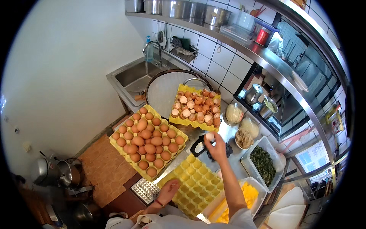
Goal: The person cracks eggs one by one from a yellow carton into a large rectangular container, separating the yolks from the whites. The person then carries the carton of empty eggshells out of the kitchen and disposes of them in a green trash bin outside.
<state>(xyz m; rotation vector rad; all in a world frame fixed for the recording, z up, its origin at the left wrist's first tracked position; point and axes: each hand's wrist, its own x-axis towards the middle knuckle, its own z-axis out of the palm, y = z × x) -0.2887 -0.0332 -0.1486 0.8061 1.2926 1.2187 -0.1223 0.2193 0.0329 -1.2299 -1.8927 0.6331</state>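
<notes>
My right hand point(216, 146) holds an eggshell piece point(210, 136) between thumb and fingers, just below a yellow egg tray point(173, 118) full of broken brown shells. My left hand point(170, 189) is over the left edge of a yellow egg tray with bare cups point(197, 183); its fingers look loosely apart and nothing shows in it. Whole brown eggs point(150, 148), some stacked in a second layer, fill another yellow tray point(120, 147) at the left. A clear plastic container point(260, 197) with yellow egg yolks point(248, 194) stands partly behind my right forearm.
A steel sink point(130, 73) with a tap lies at the back left, beside a large round sieve-like pan point(163, 83). Chopped greens fill a plastic tub point(246, 160) at the right. Black plastic bags point(228, 150) lie under my right hand. A steel shelf point(197, 24) with pots runs above.
</notes>
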